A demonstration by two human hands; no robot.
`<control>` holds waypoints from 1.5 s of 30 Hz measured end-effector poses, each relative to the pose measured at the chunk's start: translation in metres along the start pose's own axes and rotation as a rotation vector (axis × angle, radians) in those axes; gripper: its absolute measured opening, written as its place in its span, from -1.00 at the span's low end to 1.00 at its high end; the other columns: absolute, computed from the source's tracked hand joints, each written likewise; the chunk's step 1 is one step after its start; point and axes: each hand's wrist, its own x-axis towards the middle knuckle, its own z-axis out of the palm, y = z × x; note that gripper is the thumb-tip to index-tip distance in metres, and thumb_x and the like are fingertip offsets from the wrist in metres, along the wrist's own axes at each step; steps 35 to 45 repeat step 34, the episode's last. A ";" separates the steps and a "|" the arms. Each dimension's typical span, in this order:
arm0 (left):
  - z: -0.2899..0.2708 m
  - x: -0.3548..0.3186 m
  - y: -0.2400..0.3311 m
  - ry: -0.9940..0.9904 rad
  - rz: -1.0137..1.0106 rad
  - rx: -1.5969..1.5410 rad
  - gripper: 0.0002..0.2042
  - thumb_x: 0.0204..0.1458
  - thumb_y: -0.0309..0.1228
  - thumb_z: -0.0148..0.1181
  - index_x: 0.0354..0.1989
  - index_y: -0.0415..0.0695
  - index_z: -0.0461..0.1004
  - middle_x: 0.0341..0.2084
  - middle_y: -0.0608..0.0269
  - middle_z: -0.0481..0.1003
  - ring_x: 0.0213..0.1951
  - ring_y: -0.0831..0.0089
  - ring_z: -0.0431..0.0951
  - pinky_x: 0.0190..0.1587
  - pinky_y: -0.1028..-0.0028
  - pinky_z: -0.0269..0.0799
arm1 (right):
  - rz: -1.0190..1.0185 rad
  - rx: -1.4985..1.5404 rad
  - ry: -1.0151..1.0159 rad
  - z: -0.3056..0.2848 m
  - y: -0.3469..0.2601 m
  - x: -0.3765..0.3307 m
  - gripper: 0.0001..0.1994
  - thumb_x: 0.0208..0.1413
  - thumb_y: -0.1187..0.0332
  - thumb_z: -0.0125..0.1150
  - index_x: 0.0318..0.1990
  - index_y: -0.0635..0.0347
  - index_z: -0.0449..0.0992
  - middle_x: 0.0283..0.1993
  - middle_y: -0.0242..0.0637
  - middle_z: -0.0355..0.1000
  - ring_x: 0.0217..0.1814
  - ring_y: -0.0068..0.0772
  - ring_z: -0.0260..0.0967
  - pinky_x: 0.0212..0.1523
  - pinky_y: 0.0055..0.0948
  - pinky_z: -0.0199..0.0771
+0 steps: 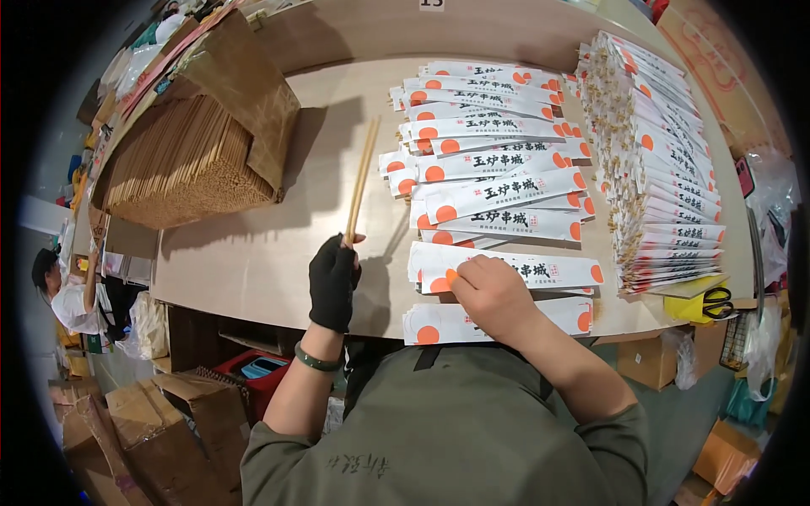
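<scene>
My left hand (pixel 334 282), in a black fingerless glove, is closed round the lower end of a pair of wooden chopsticks (pixel 364 177). They point up and away over the table. My right hand (pixel 498 291) is bare, its fingers pinched at the left part of a white paper chopstick sleeve (pixel 557 271) with orange dots; the fingertips are partly hidden. This sleeve lies on a small stack close to my body. Another stack of paper sleeves (pixel 426 331) lies nearer, at the table's front edge. Beyond my right hand, overlapping sleeves (pixel 506 190) run in a column toward the back.
At the left a cardboard box (pixel 270 126) on its side holds tightly packed wooden chopsticks (pixel 181 164). To the right rises a long heap of filled sleeves (pixel 675 169). Black-handled scissors (pixel 718 304) and something yellow (pixel 685 309) lie at the right edge. Another person (pixel 76 304) is far left.
</scene>
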 end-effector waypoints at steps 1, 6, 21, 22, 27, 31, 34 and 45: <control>-0.004 -0.005 0.002 -0.014 -0.067 0.034 -0.74 0.21 -0.31 0.03 -0.09 -0.25 0.48 -0.64 0.52 0.25 -0.64 0.76 0.14 -0.59 0.70 -0.01 | 0.040 0.048 0.063 0.003 0.000 -0.004 -0.85 -0.18 0.50 0.24 -0.38 0.27 0.49 -0.43 -0.30 0.33 -0.40 -0.29 0.32 -0.45 -0.39 0.32; -0.042 -0.023 -0.007 -0.134 -0.017 0.238 -0.77 0.16 -0.36 0.10 -0.17 -0.28 0.54 -0.59 0.52 0.36 -0.57 0.78 0.21 -0.51 0.72 0.08 | 0.199 0.159 0.233 0.003 0.005 -0.003 -0.87 -0.09 0.47 0.33 -0.38 0.25 0.49 -0.43 -0.30 0.35 -0.45 -0.34 0.31 -0.47 -0.46 0.29; -0.053 -0.004 0.057 -0.476 0.535 0.753 -0.78 -0.06 -0.42 0.27 -0.28 -0.31 0.56 -0.51 0.18 0.46 -0.41 0.42 0.44 -0.32 0.44 0.35 | 0.256 0.419 0.106 -0.037 0.018 0.028 -0.88 -0.09 0.42 0.35 -0.36 0.17 0.59 -0.43 -0.33 0.38 -0.37 -0.35 0.36 -0.35 -0.43 0.38; -0.029 0.001 0.049 -0.421 0.663 0.568 -0.73 -0.09 -0.42 0.27 -0.20 -0.28 0.56 -0.42 0.13 0.51 -0.32 0.35 0.51 -0.23 0.42 0.40 | 0.165 0.353 0.114 -0.030 0.009 0.038 -0.85 -0.11 0.41 0.34 -0.32 0.14 0.61 -0.42 -0.28 0.40 -0.33 -0.26 0.39 -0.33 -0.37 0.42; 0.058 0.014 0.052 -0.276 0.551 0.035 -0.60 0.12 -0.36 0.10 0.12 -0.24 0.35 -0.01 0.06 0.43 0.01 0.28 0.45 0.07 0.36 0.33 | 0.082 0.239 0.229 -0.028 0.012 0.076 -0.73 -0.10 0.36 0.29 -0.21 0.25 0.52 -0.27 -0.15 0.45 -0.21 -0.09 0.40 -0.19 -0.22 0.42; 0.013 0.024 0.027 -0.098 0.528 0.335 -0.61 0.02 -0.44 0.23 0.06 -0.18 0.41 -0.06 0.14 0.47 0.00 0.33 0.48 -0.02 0.37 0.43 | 0.157 0.130 0.084 -0.044 0.037 0.038 -0.41 -0.14 0.15 0.39 0.04 0.26 0.38 -0.11 -0.05 0.41 -0.06 -0.01 0.37 -0.03 -0.16 0.38; 0.001 0.022 0.027 -0.053 0.522 0.428 -0.63 0.04 -0.41 0.22 0.06 -0.14 0.42 -0.06 0.13 0.47 0.00 0.32 0.49 0.00 0.36 0.42 | 0.363 0.236 -0.599 -0.026 0.032 0.020 -0.19 -0.13 0.01 0.41 0.27 0.14 0.23 0.15 -0.03 0.30 0.23 -0.02 0.22 0.24 -0.17 0.21; 0.001 0.022 0.027 -0.053 0.522 0.428 -0.63 0.04 -0.41 0.22 0.06 -0.14 0.42 -0.06 0.13 0.47 0.00 0.32 0.49 0.00 0.36 0.42 | 0.363 0.236 -0.599 -0.026 0.032 0.020 -0.19 -0.13 0.01 0.41 0.27 0.14 0.23 0.15 -0.03 0.30 0.23 -0.02 0.22 0.24 -0.17 0.21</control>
